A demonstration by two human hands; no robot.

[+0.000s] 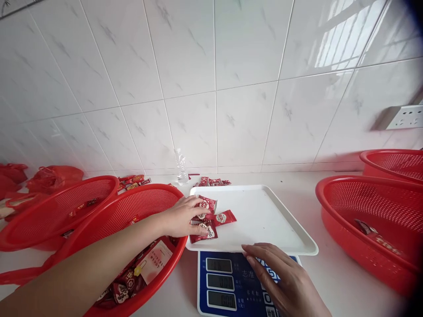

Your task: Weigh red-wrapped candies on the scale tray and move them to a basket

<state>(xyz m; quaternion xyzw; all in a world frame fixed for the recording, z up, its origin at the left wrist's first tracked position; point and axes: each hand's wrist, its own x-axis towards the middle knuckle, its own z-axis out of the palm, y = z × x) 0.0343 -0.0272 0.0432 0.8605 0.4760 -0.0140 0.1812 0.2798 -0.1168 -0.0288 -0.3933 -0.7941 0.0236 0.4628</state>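
Over the left end of the white tray [257,215], my left hand [185,216] rests with its fingers spread on several red snack packets [206,231]. One small red packet [225,217] sticks out to the right of the fingertips. The tray lies on a blue scale [218,281] with three small displays. My right hand [280,268] is over the scale's keys, its fingertips at the tray's front edge, fingers slightly apart and holding nothing. My left forearm crosses a red basket [180,255] that holds many dark red packets.
Another red basket [109,182] and red bags [54,178] are at the left. Two red baskets stand at the right, the nearer one [333,220] with a few packets. A clear bottle [181,167] and loose packets [211,181] lie near the tiled wall.
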